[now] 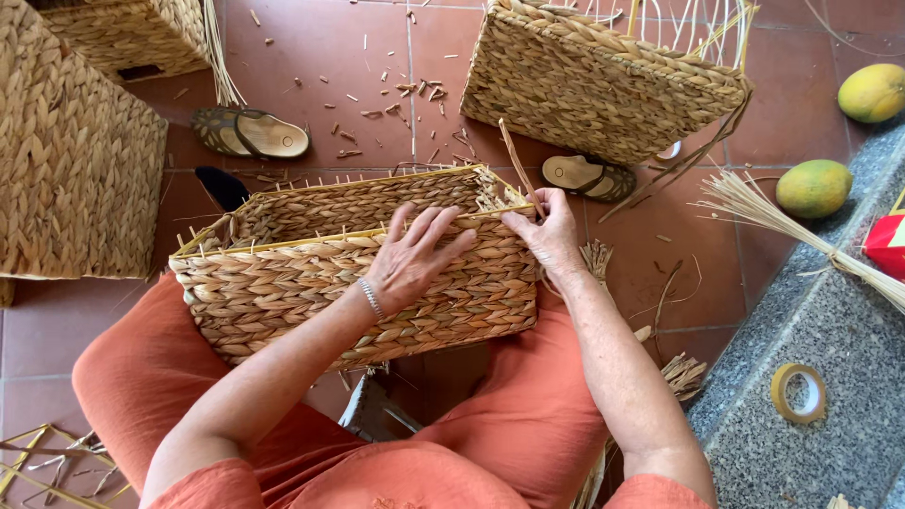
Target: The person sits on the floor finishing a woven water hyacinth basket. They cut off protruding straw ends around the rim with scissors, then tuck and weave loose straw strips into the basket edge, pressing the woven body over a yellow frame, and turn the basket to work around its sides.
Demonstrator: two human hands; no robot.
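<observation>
The basket [358,273], a woven rectangular one with a yellow frame along its rim, is lying across the person's lap in the head view, its open top facing away over the tiled floor [311,57]. The left hand [410,259] is resting flat on the near wall with its fingers spread, steadying the weave. The right hand [547,236] is working at the rim's right corner, its fingertips pinching a strand [517,162] that is sticking up from the edge. To do this well, it seems best to keep the left palm pressing firmly so the wall is not bowing, and to pull the strand snug and close to the frame rather than upward. Other baskets [594,80] are sitting beyond, with sandals [250,134], cut scraps, two mangoes [813,187], a straw bundle [801,226] and a tape roll [799,393] lying nearby.
</observation>
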